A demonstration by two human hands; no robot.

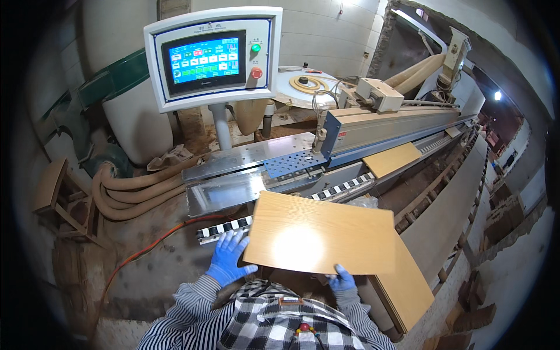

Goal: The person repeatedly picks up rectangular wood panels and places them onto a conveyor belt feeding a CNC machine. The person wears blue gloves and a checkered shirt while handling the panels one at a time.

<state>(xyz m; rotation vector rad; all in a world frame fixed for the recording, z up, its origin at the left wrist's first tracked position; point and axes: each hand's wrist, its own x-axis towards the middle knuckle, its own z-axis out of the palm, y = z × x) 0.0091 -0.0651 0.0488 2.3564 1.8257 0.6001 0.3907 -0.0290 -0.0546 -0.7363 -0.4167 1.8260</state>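
A wood-grain panel (332, 225) is tilted in front of me, with a bright glare on its face. My right hand (343, 281), in a blue glove, grips its near edge, thumb on top. My left hand (228, 259), gloved the same way, has its fingers spread beside the panel's left edge. Whether it touches that edge I cannot tell. Beneath the panel's right end lies a stack of similar panels (409, 288). Beyond the panel stands an edge banding machine (393, 127) with a steel infeed table (227, 194).
A control panel with a lit screen (203, 61) stands at the back left. Another wood-grain panel (392, 159) lies along the machine beside a roller rail (343, 187). Ribbed dust hoses (131, 205), a wooden stool (72, 203) and an orange air hose (162, 236) are to the left. A roller conveyor (437, 175) runs right.
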